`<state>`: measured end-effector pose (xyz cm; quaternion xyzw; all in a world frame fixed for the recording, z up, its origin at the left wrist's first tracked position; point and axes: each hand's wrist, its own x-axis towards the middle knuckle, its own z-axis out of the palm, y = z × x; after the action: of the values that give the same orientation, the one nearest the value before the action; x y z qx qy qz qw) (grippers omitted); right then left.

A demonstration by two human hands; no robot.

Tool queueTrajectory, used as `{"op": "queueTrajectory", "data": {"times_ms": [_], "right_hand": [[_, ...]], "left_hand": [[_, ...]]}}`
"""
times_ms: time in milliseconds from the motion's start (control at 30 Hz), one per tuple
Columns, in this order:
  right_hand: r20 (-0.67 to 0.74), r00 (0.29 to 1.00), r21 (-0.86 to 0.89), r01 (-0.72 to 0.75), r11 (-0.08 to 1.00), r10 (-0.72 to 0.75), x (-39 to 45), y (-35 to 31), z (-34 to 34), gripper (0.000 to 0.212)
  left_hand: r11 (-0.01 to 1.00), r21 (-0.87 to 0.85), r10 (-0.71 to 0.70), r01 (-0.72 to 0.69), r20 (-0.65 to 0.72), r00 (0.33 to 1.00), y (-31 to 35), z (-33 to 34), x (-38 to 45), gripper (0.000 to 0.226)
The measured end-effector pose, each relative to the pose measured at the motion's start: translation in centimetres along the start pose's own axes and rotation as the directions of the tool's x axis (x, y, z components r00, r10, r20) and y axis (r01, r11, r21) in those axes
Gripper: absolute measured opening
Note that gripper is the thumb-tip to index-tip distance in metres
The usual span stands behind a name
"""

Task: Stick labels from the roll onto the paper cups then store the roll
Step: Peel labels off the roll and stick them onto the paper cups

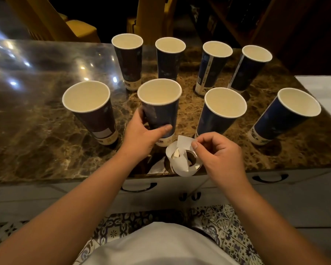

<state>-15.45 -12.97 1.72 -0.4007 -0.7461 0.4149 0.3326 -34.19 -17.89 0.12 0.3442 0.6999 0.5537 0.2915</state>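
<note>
Several tall dark blue paper cups stand in two rows on the marble counter point(46, 150). My left hand point(141, 136) grips the second cup of the near row point(161, 111) around its lower part. My right hand point(218, 152) pinches a white label point(183, 141) just above the label roll point(183, 161), which sits near the counter's front edge with loose backing strip curling from it. The near-left cup point(92, 109) carries a pale label low on its side.
Four more cups stand in the back row, such as the far-left one point(128, 60). White drawers with dark handles point(139, 187) sit below the counter. A white surface point(323, 90) lies at the right edge. Yellow chairs point(80, 29) stand behind.
</note>
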Motion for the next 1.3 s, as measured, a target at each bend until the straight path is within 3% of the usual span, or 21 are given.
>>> {"op": "queueTrajectory", "data": {"times_ms": [100, 300, 533, 667, 833, 1000, 1200, 1300], "right_hand": [[0.025, 1.000, 0.076, -0.019, 0.997, 0.017, 0.0, -1.3, -0.3, 0.008], [0.123, 0.992, 0.218, -0.025, 0.976, -0.002, 0.2, -4.1, 0.5, 0.010], [0.139, 0.990, 0.234, -0.052, 0.971, 0.020, -0.5, -4.6, 1.6, 0.013], [0.144, 0.990, 0.229, -0.027, 0.973, -0.006, -0.8, -4.8, 1.6, 0.011], [0.177, 0.984, 0.150, -0.052, 0.987, 0.025, -0.8, -4.7, 1.7, 0.014], [0.310, 0.942, 0.187, -0.196, 0.963, 0.131, -0.3, -4.8, 0.7, 0.049], [0.403, 0.908, 0.275, -0.237, 0.932, 0.112, 0.0, -4.5, 0.0, 0.055], [0.375, 0.923, 0.245, -0.192, 0.950, 0.090, 0.4, -4.6, 0.1, 0.055]], "left_hand": [[0.996, -0.087, 0.020, -0.020, -0.001, 1.000, 1.7, -1.1, -1.1, 0.056], [0.964, -0.232, -0.083, 0.129, 0.198, 0.977, 3.2, -1.9, -3.6, 0.064], [0.917, -0.346, -0.105, 0.199, 0.272, 0.957, 2.8, -2.1, -5.5, 0.060], [0.956, -0.268, -0.038, 0.121, 0.298, 0.954, 2.4, -3.0, -6.2, 0.079], [0.946, -0.305, -0.006, 0.106, 0.312, 0.950, 2.4, -3.4, -6.7, 0.065], [0.928, -0.349, 0.028, 0.131, 0.416, 0.909, 2.1, -4.1, -6.8, 0.078], [0.923, -0.356, 0.054, 0.144, 0.491, 0.869, 2.2, -4.1, -6.6, 0.091], [0.948, -0.297, 0.028, 0.112, 0.429, 0.903, 2.3, -4.1, -6.3, 0.092]]}}
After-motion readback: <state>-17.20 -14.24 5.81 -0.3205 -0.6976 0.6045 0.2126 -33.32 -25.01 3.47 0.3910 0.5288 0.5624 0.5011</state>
